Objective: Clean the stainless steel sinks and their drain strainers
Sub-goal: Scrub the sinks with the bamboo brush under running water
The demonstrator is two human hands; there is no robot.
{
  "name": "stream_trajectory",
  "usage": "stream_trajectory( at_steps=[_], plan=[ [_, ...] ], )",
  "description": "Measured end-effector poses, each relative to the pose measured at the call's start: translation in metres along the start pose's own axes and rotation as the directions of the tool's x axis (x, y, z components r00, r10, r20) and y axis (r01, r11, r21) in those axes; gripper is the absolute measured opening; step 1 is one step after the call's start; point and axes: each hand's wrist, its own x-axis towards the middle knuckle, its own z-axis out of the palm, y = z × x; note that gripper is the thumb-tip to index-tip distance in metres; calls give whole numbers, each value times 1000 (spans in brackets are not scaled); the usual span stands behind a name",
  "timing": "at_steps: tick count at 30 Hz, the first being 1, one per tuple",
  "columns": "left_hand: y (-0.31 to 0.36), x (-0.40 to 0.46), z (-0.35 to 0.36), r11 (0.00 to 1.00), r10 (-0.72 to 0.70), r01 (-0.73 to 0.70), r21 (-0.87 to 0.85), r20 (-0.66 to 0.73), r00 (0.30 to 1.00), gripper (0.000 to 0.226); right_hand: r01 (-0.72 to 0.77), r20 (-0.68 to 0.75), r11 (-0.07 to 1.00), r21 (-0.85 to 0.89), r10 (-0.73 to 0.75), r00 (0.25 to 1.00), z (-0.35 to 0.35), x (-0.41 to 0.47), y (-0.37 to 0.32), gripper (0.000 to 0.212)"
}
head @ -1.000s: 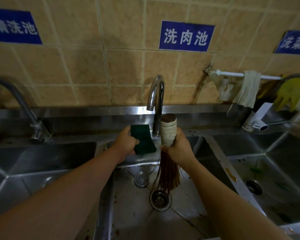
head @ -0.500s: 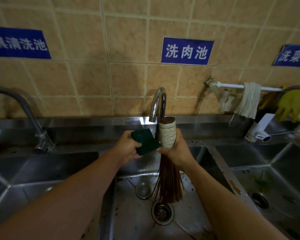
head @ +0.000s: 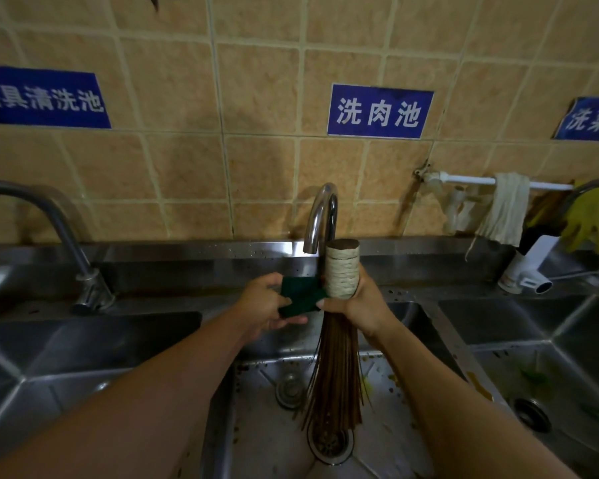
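Left hand (head: 268, 305) fingers pinched a green scouring pad (head: 300, 295), right hand (head: 357, 302) fingers clamped on bamboo brush (head: 336, 357) handle, bristles hung over middle sink (head: 267, 440) drain strainer (head: 329, 444), near its back edge.

One head-worn wide-angle view, facing the tiled wall and tilted down over the sinks

It looks from above and behind both forearms, close to the middle sink (head: 270, 440); the faucet (head: 320, 216) stands centre frame; neighbouring basins curve away at both edges; no second view shares the scene.
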Motion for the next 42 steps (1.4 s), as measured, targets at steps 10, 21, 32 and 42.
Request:
stream_trajectory(
  at_steps=[10,21,32,42],
  plan=[
    [3,-7,-9,998,-7,21,-51,260,966,36,4,-115,1000,1,-4,993,0,2,0,51],
    [-10,1,4,948,197,-192,255,4,980,28,-70,-75,993,-91,63,995,-2,-8,7,62],
    [-17,22,5,838,333,-258,481,-76,940,20,-54,-98,961,-270,28,995,-5,-14,33,47],
    [-93,45,20,710,269,-90,698,-152,951,15,-96,-121,900,-426,48,991,-6,-16,93,53]
  ],
)
